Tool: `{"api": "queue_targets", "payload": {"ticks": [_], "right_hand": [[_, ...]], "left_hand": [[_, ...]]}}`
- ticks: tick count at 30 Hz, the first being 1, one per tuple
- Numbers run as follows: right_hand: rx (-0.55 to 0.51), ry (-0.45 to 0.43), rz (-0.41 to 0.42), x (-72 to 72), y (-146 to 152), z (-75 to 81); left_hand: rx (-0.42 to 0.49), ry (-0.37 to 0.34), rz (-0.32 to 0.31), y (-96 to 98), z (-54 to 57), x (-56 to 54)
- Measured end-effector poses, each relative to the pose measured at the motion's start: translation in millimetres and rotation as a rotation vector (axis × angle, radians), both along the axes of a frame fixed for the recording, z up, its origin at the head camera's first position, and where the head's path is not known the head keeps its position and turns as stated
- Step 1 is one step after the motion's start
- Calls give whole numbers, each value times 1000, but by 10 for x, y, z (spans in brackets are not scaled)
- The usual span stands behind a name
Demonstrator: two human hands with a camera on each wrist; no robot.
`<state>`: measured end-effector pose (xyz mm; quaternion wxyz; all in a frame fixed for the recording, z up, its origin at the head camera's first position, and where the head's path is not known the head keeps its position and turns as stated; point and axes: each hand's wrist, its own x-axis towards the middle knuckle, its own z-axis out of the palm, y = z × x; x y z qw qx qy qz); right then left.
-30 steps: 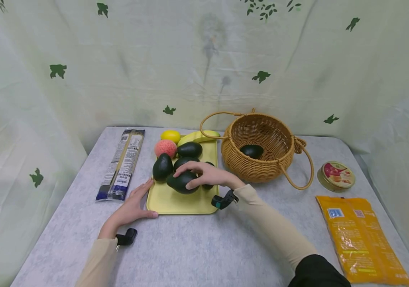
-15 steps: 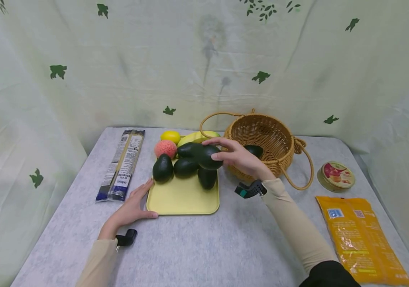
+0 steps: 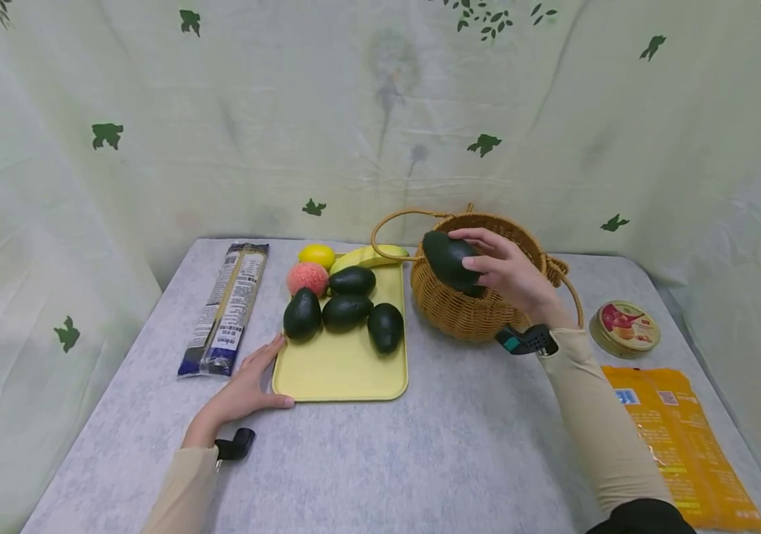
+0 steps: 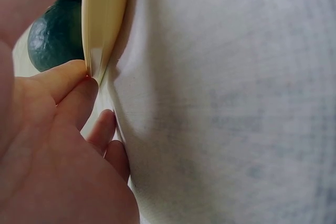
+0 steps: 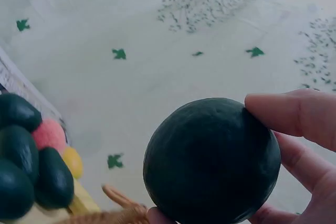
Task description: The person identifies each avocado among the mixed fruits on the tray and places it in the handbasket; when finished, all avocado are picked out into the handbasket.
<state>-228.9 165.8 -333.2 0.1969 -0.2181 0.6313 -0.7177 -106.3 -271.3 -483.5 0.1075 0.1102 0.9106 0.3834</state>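
Observation:
In the head view my right hand (image 3: 510,267) holds a dark green avocado (image 3: 449,259) over the wicker basket (image 3: 450,315); fingers and thumb grip one end of it. The right wrist view shows that avocado (image 5: 210,161) large and round between the fingertips. Part of another dark avocado shows in the basket below. My left hand (image 3: 243,389) rests at the front left corner of a yellow tray (image 3: 340,378), fingers straight along its side and thumb at its front edge. Several avocados (image 3: 347,313) lie on the tray, with a pink round fruit (image 3: 308,278), a lemon (image 3: 317,256) and a banana (image 3: 367,256) behind them.
A long printed packet (image 3: 225,311) lies left of the tray. Right of the basket stands a round tin (image 3: 624,328), with an orange bag (image 3: 681,445) in front of it, partly under the right sleeve. The basket's loop handles (image 3: 380,226) stick out sideways. A leaf-patterned curtain hangs behind.
My right hand has lifted the avocado from the tray and carried it right and back, to over the basket. The left hand has stayed at the tray's corner.

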Motion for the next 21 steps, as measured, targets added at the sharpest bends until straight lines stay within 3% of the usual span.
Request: {"api": "queue_targets", "payload": {"ticks": [9,17,21], "right_hand": [[49,6,-115,-123,406,-22],[227,7,-147,-219,588,-82],[348,56,-125,-276,635,-101]], "left_hand": [[3,5,0,1,1,5],[-5,4,-3,1,-2,3],[-8,16,-6,-1,-4,4]]}}
